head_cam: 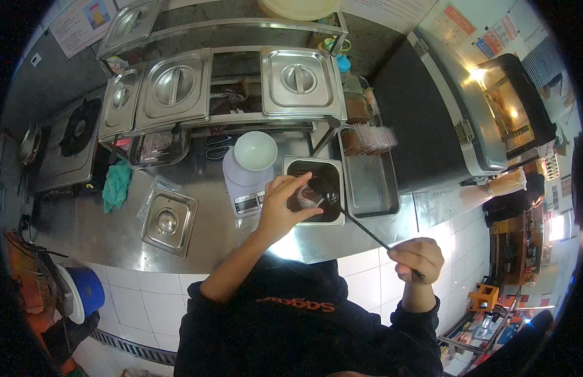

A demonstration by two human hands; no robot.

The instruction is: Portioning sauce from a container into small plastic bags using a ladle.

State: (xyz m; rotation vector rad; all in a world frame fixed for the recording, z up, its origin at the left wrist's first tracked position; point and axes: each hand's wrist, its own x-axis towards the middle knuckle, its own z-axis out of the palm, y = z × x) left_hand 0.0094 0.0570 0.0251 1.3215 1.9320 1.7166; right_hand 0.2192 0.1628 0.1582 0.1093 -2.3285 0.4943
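Note:
My left hand (284, 202) holds a small clear plastic cup (308, 197) between thumb and fingers, over a deep stainless steel pan (342, 176). Dark contents fill the cup in part; the inside of the pan is too dark to make out. In my right hand (419, 261) is the thin dark handle of a long spoon (364, 228). Its shiny head lies over the pan, close to the right side of the cup. Whether spoon and cup touch, I cannot tell. Left of the pan, a white bowl (256, 151) rests on a digital kitchen scale (229, 188).
A shallow steel tray (396, 193) stands right of the pan, with a stack of clear plastic cups or lids (376, 138) at its back. A steel lid (167, 221) and a green cloth (116, 186) lie leftward. Lidded pans (298, 80) sit on the rack behind.

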